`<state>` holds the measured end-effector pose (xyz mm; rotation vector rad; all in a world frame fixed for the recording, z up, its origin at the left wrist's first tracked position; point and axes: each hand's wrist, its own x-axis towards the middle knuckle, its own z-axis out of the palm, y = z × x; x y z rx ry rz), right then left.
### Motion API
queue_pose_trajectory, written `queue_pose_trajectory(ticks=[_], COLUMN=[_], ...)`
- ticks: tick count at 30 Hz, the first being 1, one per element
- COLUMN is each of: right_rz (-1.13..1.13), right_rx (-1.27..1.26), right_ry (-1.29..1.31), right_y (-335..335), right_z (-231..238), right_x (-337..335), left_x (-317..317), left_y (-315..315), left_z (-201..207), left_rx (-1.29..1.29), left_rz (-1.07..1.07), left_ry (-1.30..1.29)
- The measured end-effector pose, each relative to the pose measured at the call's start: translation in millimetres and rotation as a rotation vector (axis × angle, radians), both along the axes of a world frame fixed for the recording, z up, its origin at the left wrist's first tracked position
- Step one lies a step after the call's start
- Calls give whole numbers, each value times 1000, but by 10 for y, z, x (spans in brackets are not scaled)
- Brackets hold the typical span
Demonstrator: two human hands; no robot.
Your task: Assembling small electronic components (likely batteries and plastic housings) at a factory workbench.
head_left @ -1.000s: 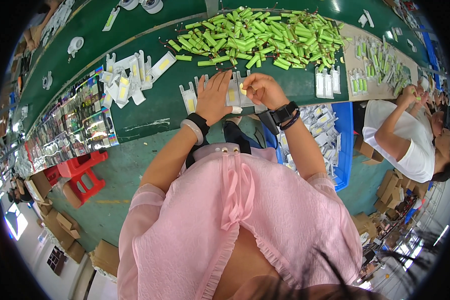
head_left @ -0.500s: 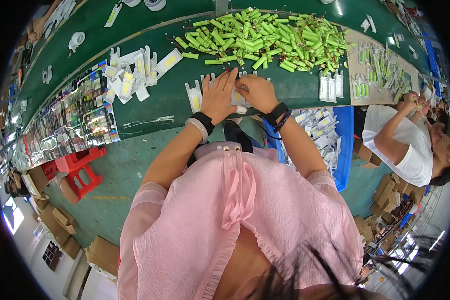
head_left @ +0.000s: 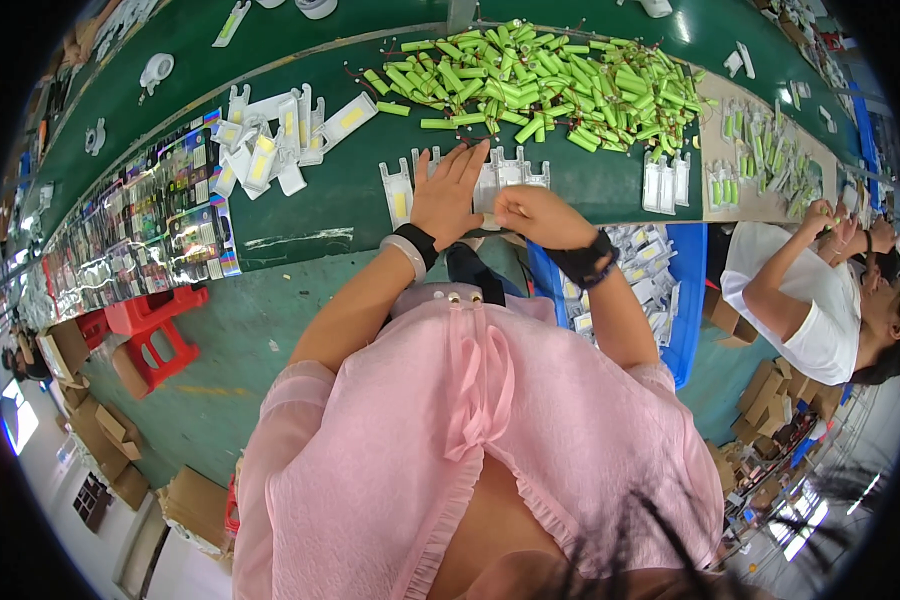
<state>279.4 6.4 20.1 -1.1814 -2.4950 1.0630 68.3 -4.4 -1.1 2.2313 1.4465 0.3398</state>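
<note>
A row of white plastic light housings with yellow strips lies along the near edge of the green table; the leftmost housing (head_left: 398,197) shows whole. My left hand (head_left: 447,195) rests flat across the middle of this row, fingers stretched out and covering part of it. At the right end of the row, housings (head_left: 510,172) show their pronged tops. Below them, my right hand (head_left: 548,217) is closed in a pinch at the table edge, near my left thumb. What its fingertips hold, if anything, is too small to make out.
A heap of green battery cells (head_left: 540,85) with thin wires lies beyond my hands. Loose white housings (head_left: 280,135) and packaged sheets (head_left: 160,205) are to the left. A blue bin (head_left: 692,300) of housings stands under the edge at right. A co-worker in white (head_left: 795,300) sits farther right.
My right hand has moved from the top of the row down to the table edge, uncovering the housings there. My left hand still lies spread over the row.
</note>
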Motion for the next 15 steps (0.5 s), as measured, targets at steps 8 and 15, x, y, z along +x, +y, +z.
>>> queue_pose_trajectory(ticks=[8, 15], right_rz=[-383, -565], right_rx=[-1273, -1110], right_ry=[1150, 855], right_y=[-107, 250], right_z=[-75, -260], right_x=[25, -294], left_x=[-238, -416], left_y=[4, -19], left_z=[220, 41], left_rx=[-15, -65], left_rz=[-13, -14], left_ry=[-32, 65])
